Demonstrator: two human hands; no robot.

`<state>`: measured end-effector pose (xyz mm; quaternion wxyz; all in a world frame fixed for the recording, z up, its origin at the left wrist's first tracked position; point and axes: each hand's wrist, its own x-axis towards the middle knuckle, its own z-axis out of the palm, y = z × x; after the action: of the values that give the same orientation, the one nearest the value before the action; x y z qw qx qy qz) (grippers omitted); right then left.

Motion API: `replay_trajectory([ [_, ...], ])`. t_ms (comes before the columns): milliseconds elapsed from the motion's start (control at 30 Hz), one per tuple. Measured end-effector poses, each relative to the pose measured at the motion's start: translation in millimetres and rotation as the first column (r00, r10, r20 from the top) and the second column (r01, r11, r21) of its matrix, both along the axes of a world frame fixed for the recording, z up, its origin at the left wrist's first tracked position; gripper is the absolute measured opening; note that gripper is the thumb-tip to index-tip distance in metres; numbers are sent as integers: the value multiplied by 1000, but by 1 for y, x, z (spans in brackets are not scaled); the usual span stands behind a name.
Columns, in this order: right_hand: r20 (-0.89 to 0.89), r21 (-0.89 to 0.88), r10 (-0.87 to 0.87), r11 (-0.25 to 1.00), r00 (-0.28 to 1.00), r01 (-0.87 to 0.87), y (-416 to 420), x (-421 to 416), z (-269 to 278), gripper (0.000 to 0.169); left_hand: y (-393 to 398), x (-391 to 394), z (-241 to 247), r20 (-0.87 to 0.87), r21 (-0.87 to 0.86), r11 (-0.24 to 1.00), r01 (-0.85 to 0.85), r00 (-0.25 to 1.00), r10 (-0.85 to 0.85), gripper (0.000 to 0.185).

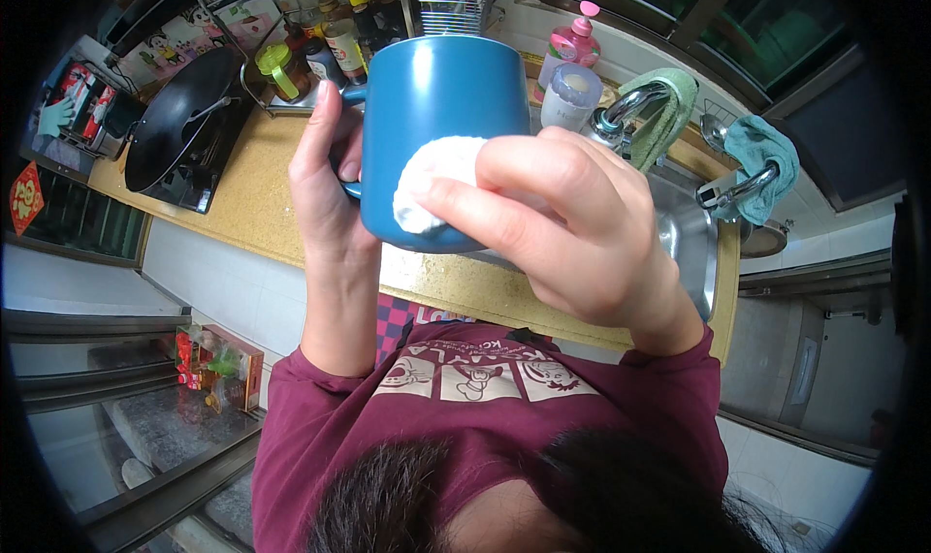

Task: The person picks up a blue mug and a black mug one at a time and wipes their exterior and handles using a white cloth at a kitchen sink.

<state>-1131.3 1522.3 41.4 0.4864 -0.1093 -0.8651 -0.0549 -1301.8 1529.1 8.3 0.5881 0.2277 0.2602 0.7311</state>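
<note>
A blue mug [445, 88] is held up close before me, above the worktop. My left hand [331, 168] grips it by the handle on its left side, with the thumb pointing up beside the rim. Between the thumb and fingers of my right hand [574, 211] is a white cotton pad [433, 178], pressed against the lower front of the mug's outer wall. The inside of the mug is hidden from this view.
A yellow worktop [265, 182] runs behind the mug. On the left stands a black wok [182, 117] on a stove; bottles and a green-lidded jar [280, 73] are behind. A pink pump bottle [571, 44], cloth-draped taps [647, 102] and a steel sink [680, 226] lie right.
</note>
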Motion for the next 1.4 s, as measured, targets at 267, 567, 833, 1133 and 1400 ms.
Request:
replay_trajectory([
  [267, 6, 47, 52, 998, 999, -52, -2, 5, -5, 35, 4, -6, -6, 127, 37, 989, 146, 981, -150, 40],
  [567, 25, 3, 149, 989, 988, -150, 5, 11, -10, 30, 8, -14, -18, 230, 190, 949, 251, 928, -292, 28],
  [833, -243, -269, 18, 959, 970, -85, 4, 24, 15, 28, 11, -13, -26, 200, 312, 891, 331, 894, -402, 38],
  [1133, -14, -115, -44, 992, 999, 42, 15, 5, 33, 26, 4, -3, -16, 277, 271, 882, 384, 847, -454, 35],
  [1400, -181, -130, -31, 991, 983, 8, 20, -3, 13, 25, 2, 0, -19, 165, 303, 903, 305, 916, -365, 38],
])
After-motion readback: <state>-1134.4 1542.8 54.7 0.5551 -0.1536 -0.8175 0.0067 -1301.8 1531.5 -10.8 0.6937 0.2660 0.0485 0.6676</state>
